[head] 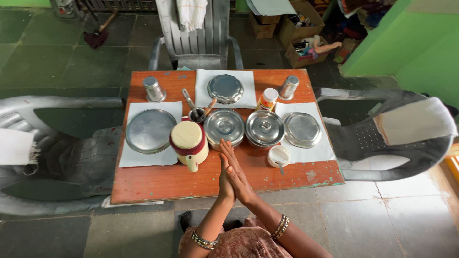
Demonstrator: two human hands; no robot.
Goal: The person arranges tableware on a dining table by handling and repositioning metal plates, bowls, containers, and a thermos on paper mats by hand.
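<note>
hands pressed flat together: left hand point(224, 177) against right hand point(237, 174), holding nothing, above table point(158, 184).

Small squeeze bottle point(267, 99) at about one o'clock of the table's middle, upright between two steel lids: white cap, yellow body, an orange-red label band wrapped around it. Cardboard boxes point(300, 28) on the floor far off at one o'clock beyond the table, brown, open-topped, stuffed with mixed clutter; a smaller brown box point(264, 25) just left of them, at twelve o'clock. No signs or screens anywhere.
</note>
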